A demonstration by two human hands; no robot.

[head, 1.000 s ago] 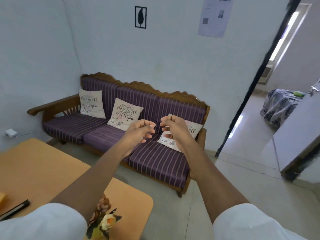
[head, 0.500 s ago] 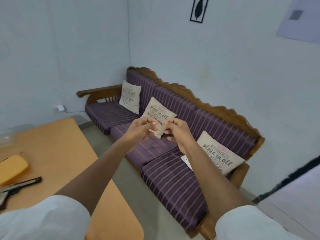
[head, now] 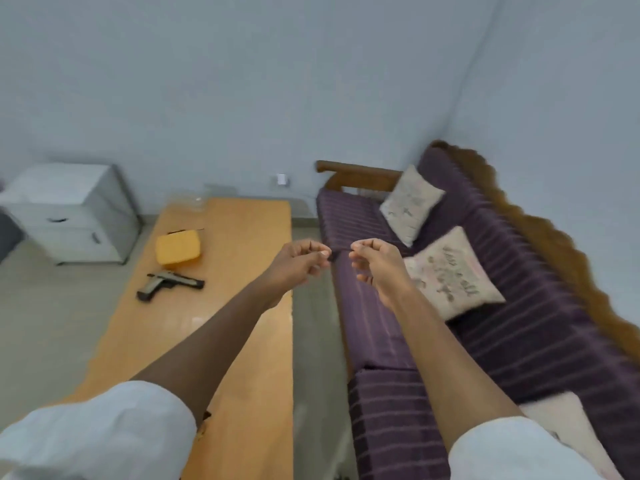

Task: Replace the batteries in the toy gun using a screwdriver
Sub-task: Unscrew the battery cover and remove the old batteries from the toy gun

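The toy gun (head: 169, 284), grey with a black slide, lies on its side on the orange table (head: 235, 327). Just behind it sits a yellow pouch (head: 178, 251). Both arms are stretched out in the air to the right of the gun. My left hand (head: 299, 263) and my right hand (head: 375, 266) are held close together with fingers curled and pinched, a small gap between them. Nothing is visibly held in either hand. No screwdriver or batteries can be seen.
A purple striped sofa (head: 485, 327) with a carved wooden back and printed cushions (head: 450, 275) runs along the right. A white drawer unit (head: 72, 213) stands at the left by the wall. A clear container (head: 188, 204) sits at the table's far end.
The view has swung left, bringing the whole table, the toy gun, the pouch and the drawer unit into sight. Both hands stay raised and pinched together.
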